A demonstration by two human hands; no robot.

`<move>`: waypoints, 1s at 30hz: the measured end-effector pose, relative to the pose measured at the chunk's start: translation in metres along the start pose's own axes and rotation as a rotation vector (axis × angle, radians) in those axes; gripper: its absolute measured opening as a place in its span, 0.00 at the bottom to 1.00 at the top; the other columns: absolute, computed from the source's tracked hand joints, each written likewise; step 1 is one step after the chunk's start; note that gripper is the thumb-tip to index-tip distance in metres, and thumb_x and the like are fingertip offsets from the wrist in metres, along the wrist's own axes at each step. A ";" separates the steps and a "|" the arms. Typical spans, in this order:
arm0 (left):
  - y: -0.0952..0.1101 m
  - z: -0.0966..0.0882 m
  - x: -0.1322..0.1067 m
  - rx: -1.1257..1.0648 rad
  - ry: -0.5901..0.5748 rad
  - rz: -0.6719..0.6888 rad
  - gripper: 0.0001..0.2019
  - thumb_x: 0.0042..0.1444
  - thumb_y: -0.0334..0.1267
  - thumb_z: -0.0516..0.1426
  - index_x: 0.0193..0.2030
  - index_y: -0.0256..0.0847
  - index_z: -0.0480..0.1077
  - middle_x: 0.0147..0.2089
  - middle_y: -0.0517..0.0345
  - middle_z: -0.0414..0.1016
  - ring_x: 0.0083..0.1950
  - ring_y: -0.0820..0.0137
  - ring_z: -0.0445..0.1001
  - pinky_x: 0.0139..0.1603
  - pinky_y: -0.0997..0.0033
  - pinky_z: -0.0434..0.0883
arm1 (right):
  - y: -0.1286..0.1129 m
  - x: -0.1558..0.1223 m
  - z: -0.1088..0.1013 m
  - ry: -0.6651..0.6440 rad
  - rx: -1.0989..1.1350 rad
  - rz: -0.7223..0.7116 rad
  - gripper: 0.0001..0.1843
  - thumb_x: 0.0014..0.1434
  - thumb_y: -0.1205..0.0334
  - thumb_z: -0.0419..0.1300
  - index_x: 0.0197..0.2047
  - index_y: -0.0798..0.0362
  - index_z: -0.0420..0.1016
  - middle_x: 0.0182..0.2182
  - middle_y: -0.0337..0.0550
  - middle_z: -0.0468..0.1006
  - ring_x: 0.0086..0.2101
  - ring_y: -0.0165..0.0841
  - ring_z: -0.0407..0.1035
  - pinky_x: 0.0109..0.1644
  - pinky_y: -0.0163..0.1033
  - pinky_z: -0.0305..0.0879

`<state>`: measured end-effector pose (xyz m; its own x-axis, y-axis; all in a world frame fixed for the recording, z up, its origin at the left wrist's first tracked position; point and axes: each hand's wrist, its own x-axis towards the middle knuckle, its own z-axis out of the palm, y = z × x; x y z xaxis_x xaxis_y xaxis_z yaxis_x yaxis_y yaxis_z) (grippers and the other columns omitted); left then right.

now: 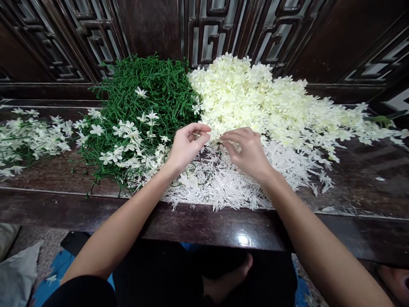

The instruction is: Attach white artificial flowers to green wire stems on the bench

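Observation:
My left hand (188, 147) and my right hand (246, 150) face each other, a small gap apart, over the middle of the piles. Each has thumb and fingers pinched together; whatever is between the fingertips is too small to make out. Behind them lies a heap of loose cream-white artificial flower petals (252, 98). Thin white stamen-like sticks (230, 183) spread below my hands. To the left rises a tangle of green plastic stems (150, 85), with several white flowers (128, 145) fixed on stems in front of it.
Another bunch of white flowers on stems (35, 138) lies at the far left of the dark wooden bench (361, 192). A carved lattice backrest (156, 30) stands behind the piles. Below left are a blue sheet (53, 273), a dark flat object (74, 242) and a pale bag (19, 264).

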<state>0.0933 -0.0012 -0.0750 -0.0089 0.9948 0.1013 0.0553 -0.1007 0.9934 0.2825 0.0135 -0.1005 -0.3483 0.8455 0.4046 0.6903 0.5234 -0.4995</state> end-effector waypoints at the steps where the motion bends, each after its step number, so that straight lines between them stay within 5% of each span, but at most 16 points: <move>1: -0.001 0.000 0.000 0.032 -0.007 0.026 0.05 0.55 0.27 0.62 0.38 0.38 0.76 0.40 0.54 0.79 0.37 0.74 0.73 0.41 0.71 0.70 | -0.002 0.000 -0.002 0.066 0.105 0.017 0.12 0.65 0.68 0.59 0.42 0.47 0.83 0.44 0.43 0.85 0.48 0.47 0.76 0.58 0.64 0.69; 4: -0.002 0.001 -0.002 0.121 -0.034 0.101 0.06 0.54 0.30 0.64 0.40 0.37 0.77 0.39 0.55 0.79 0.39 0.72 0.75 0.44 0.69 0.72 | -0.009 0.002 -0.006 0.182 0.416 0.103 0.08 0.58 0.67 0.67 0.42 0.49 0.83 0.41 0.44 0.85 0.42 0.41 0.79 0.53 0.57 0.76; 7: -0.002 0.001 -0.002 0.162 -0.075 0.141 0.09 0.54 0.35 0.66 0.41 0.36 0.77 0.38 0.55 0.80 0.39 0.71 0.75 0.41 0.68 0.72 | -0.016 0.002 -0.008 0.200 0.644 0.177 0.15 0.48 0.65 0.76 0.41 0.50 0.82 0.39 0.44 0.85 0.38 0.40 0.80 0.50 0.53 0.80; 11: -0.002 0.002 -0.002 0.167 -0.097 0.136 0.05 0.57 0.36 0.65 0.39 0.37 0.79 0.38 0.54 0.81 0.39 0.72 0.76 0.41 0.70 0.72 | -0.018 0.003 -0.007 0.163 0.746 0.263 0.11 0.45 0.61 0.78 0.33 0.49 0.84 0.34 0.42 0.85 0.33 0.38 0.80 0.45 0.51 0.81; 15: -0.002 0.002 -0.001 0.087 -0.145 0.060 0.11 0.64 0.41 0.59 0.37 0.39 0.80 0.35 0.54 0.80 0.32 0.75 0.73 0.33 0.73 0.69 | -0.018 0.004 -0.008 0.098 0.791 0.180 0.07 0.48 0.59 0.77 0.30 0.46 0.84 0.37 0.41 0.85 0.40 0.38 0.80 0.48 0.50 0.79; 19: 0.000 0.002 -0.002 0.024 -0.191 0.030 0.07 0.52 0.37 0.69 0.37 0.37 0.81 0.39 0.53 0.83 0.36 0.73 0.77 0.40 0.71 0.75 | -0.017 0.004 -0.009 0.098 0.660 0.125 0.09 0.49 0.54 0.76 0.30 0.47 0.83 0.34 0.42 0.84 0.37 0.37 0.77 0.41 0.47 0.76; 22: 0.001 0.001 -0.002 -0.005 -0.123 0.021 0.06 0.52 0.34 0.68 0.37 0.37 0.81 0.41 0.52 0.84 0.40 0.71 0.79 0.46 0.70 0.76 | -0.014 0.003 -0.013 0.082 0.418 0.178 0.13 0.55 0.49 0.70 0.32 0.50 0.82 0.33 0.44 0.83 0.32 0.38 0.75 0.39 0.49 0.74; 26: 0.001 0.000 -0.001 -0.055 -0.016 -0.010 0.02 0.55 0.33 0.67 0.36 0.38 0.80 0.40 0.53 0.84 0.41 0.71 0.79 0.42 0.71 0.75 | -0.009 0.001 -0.020 -0.193 0.007 0.035 0.15 0.61 0.49 0.63 0.32 0.51 0.82 0.38 0.51 0.84 0.44 0.50 0.74 0.54 0.65 0.67; 30: -0.002 0.000 0.001 -0.117 0.026 -0.065 0.01 0.57 0.32 0.65 0.35 0.37 0.80 0.38 0.53 0.83 0.39 0.73 0.78 0.40 0.72 0.74 | -0.007 0.000 -0.020 -0.388 -0.112 -0.009 0.11 0.60 0.59 0.60 0.35 0.53 0.83 0.43 0.51 0.83 0.50 0.52 0.72 0.58 0.67 0.64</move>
<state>0.0934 0.0004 -0.0764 -0.0342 0.9987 0.0365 -0.0626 -0.0386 0.9973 0.2907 0.0074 -0.0817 -0.5536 0.8290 0.0791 0.7434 0.5347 -0.4018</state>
